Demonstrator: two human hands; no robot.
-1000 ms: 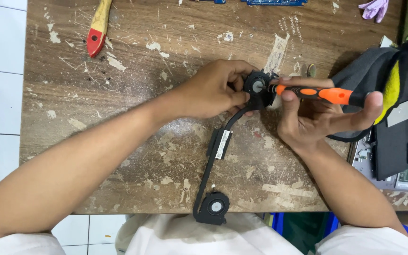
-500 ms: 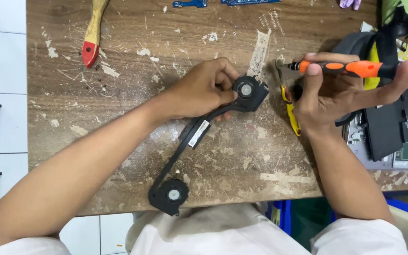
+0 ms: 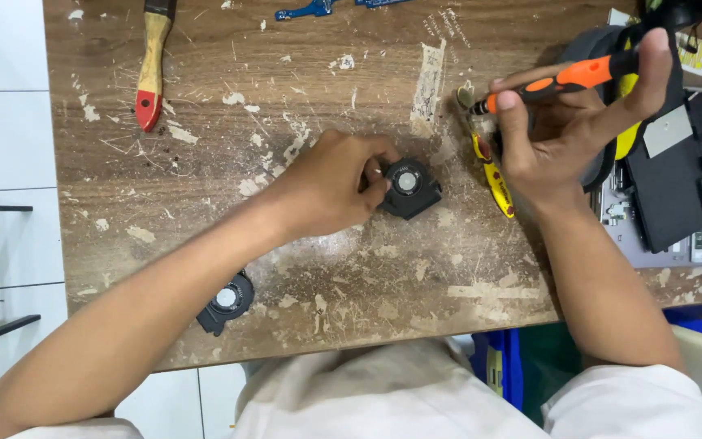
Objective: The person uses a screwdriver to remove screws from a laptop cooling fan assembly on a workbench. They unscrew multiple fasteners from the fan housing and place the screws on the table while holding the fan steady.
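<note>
Black fan assembly, orange-black screwdriver, red-tipped brush, paint-flecked brown table

Left hand rests on the scarred wooden table, fingertips gripping a black dual-fan assembly at its upper fan; the lower fan shows beneath the forearm. Right hand, raised, holds an orange-handled screwdriver. A yellow tool, possibly tweezers, lies just beside it.

Small electronics repair workshop: scarred, paint-flecked wooden tabletop, red-tipped wooden-handled brush, orange-and-black precision screwdriver, opened grey laptop chassis, white tiled floor.
</note>
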